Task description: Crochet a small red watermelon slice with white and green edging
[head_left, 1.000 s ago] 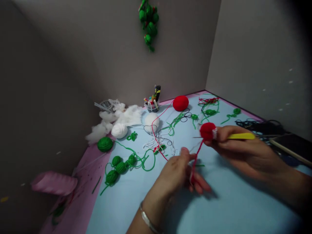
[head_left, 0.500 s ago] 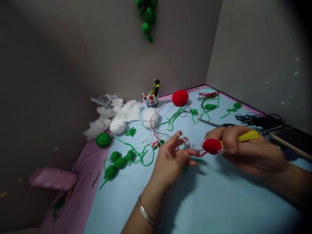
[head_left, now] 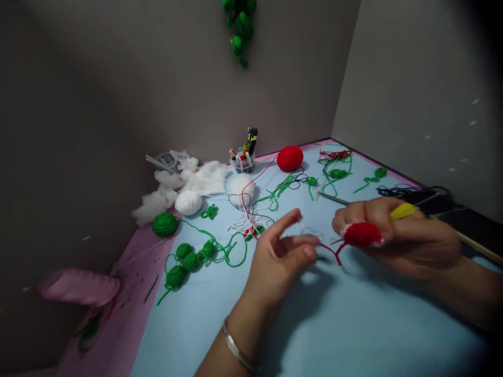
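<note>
My right hand [head_left: 401,238] is closed round a yellow-handled crochet hook [head_left: 401,211] and a small red crocheted piece [head_left: 361,234] with a white edge. A red yarn strand [head_left: 332,251] runs from that piece toward my left hand [head_left: 281,262]. The left hand hovers just left of the piece, index finger raised and fingers loosely apart, with the strand passing by its fingertips. A silver bracelet [head_left: 236,348] sits on the left wrist. Both hands are above the light blue table surface [head_left: 314,324].
A red yarn ball [head_left: 290,158], a white ball [head_left: 188,202], white stuffing [head_left: 204,180], a green ball [head_left: 165,224], a chain of green crocheted pieces [head_left: 188,260] and loose threads lie behind. A cup of tools [head_left: 243,159] stands by the wall. Black cables [head_left: 416,193] lie right.
My left hand let its grip on the red strand loosen and opened its fingers. My right hand lowered the red piece and turned it, the hook tip now pointing left.
</note>
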`<state>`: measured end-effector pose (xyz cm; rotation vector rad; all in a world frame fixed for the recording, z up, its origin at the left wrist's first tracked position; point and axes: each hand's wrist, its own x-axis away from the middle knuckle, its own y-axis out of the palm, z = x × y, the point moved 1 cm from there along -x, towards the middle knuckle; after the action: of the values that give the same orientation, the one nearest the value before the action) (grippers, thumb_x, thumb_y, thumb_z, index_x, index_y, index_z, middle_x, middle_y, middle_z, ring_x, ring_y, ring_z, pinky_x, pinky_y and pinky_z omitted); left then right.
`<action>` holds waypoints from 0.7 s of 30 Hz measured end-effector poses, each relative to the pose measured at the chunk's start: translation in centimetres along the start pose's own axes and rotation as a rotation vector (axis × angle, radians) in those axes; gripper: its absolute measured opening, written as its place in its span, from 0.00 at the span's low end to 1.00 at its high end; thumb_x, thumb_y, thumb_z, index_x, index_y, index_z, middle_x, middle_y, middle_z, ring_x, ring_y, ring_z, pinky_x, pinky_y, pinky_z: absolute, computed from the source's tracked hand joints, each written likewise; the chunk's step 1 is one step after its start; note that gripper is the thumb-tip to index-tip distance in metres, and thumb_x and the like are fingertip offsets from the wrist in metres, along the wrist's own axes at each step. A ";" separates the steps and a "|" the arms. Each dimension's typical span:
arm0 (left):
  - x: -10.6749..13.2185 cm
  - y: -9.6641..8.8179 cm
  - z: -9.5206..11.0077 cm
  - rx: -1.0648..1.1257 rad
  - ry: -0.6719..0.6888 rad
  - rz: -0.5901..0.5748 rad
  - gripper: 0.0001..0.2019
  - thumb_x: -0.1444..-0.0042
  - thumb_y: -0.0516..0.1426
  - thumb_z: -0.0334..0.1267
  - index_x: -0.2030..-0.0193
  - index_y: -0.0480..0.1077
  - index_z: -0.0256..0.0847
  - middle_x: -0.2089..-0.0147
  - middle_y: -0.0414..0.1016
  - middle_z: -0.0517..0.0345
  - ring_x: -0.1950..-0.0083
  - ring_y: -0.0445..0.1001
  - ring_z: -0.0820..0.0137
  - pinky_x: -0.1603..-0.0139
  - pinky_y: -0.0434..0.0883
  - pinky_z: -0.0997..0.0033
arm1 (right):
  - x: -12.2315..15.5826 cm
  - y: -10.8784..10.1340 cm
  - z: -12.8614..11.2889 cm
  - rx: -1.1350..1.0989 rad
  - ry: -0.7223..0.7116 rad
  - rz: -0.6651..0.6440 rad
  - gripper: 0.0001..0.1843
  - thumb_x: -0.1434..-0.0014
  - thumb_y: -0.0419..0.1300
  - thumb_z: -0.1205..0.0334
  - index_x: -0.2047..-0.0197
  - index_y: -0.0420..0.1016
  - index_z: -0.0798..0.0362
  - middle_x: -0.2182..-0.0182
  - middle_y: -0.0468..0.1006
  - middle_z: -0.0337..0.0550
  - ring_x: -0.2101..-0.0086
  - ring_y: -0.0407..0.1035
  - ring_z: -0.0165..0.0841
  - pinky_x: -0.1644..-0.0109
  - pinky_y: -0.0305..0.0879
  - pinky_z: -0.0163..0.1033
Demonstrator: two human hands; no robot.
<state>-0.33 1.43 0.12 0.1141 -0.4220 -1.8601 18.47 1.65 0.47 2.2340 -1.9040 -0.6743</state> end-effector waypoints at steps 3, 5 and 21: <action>0.1 0.6 -0.5 0.066 -0.194 -0.166 0.33 0.64 0.74 0.44 0.49 0.75 0.34 0.66 0.78 0.53 0.74 0.72 0.73 0.75 0.60 0.74 | 0.1 0.0 0.3 -0.013 0.025 -0.014 0.10 0.60 0.70 0.61 0.87 0.76 0.46 0.86 0.67 0.38 0.78 0.64 0.33 0.73 0.61 0.41; 0.1 0.6 -0.8 0.052 -0.237 -0.176 0.27 0.64 0.73 0.43 0.57 0.75 0.34 0.75 0.73 0.61 0.78 0.67 0.77 0.76 0.55 0.75 | 0.1 -0.1 0.5 -0.022 0.048 -0.030 0.10 0.60 0.70 0.60 0.87 0.76 0.46 0.87 0.66 0.38 0.79 0.63 0.33 0.74 0.60 0.41; 0.4 0.9 -0.9 0.090 -0.313 -0.224 0.24 0.66 0.75 0.45 0.63 0.74 0.36 0.72 0.76 0.60 0.79 0.68 0.79 0.79 0.58 0.77 | 0.3 0.1 0.5 -0.045 0.076 -0.085 0.08 0.60 0.69 0.64 0.86 0.77 0.46 0.86 0.69 0.38 0.80 0.64 0.32 0.76 0.62 0.40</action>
<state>0.57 0.61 -0.41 -0.0741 -0.7348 -2.0875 18.21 1.42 -0.07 2.2892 -1.7502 -0.6275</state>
